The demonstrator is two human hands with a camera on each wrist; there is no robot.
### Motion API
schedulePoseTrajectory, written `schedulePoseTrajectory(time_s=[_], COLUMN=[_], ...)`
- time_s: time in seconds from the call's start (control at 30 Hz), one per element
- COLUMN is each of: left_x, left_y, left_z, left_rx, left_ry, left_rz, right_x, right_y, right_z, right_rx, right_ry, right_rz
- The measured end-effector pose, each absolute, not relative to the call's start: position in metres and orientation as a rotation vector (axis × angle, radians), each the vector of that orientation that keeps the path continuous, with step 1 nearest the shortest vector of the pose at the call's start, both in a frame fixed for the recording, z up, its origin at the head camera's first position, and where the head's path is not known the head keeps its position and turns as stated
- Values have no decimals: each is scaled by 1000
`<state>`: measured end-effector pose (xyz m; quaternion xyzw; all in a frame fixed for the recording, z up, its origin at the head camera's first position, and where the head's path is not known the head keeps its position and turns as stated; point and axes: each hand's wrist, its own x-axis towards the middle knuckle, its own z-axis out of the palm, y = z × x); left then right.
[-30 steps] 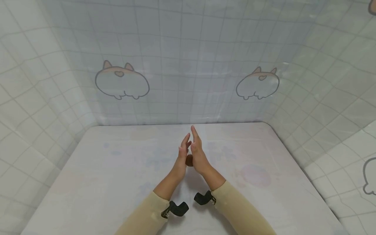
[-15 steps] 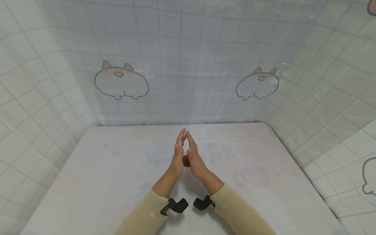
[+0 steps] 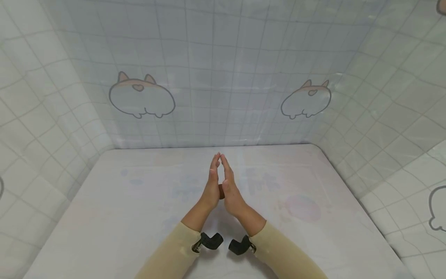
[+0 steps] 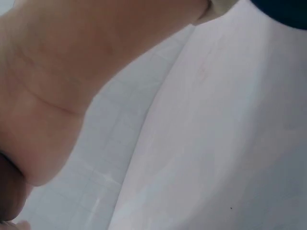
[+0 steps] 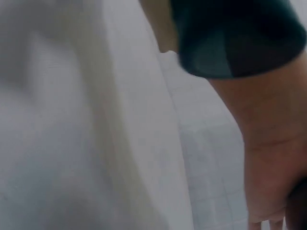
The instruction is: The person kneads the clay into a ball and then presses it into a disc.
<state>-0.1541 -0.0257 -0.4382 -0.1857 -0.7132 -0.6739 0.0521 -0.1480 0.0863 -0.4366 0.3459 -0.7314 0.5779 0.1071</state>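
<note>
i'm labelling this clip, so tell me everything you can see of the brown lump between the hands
The brown lump looks smooth, plain and rounded, perhaps clay, though its material can't be confirmed. It is held between the left hand and right hand, touching both, and they hide most of it.

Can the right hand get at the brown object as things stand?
Likely yes: the brown object appears to rest against the right hand, with nothing seen between; the left hand only flanks its other side.
</note>
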Motion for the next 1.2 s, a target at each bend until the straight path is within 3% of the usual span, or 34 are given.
schedulePoseTrajectory(time_s=[0.57,0.93,1.2], left_x=[-148,-150,-152], left_y=[-20,-21,-23], left_z=[-442,-432,-421], left_rx=[-619,-888,-862], left_ry=[-2418,-2055,-1976], left_rz=[-2038,-2251,-2189], right_x=[-177,-194,-187], right_y=[100,104,99], right_z=[-420,-435,-445], right_rx=[819,764,821], right_ry=[-2140,-2262,-2318], right_rz=[1719,1768,1804])
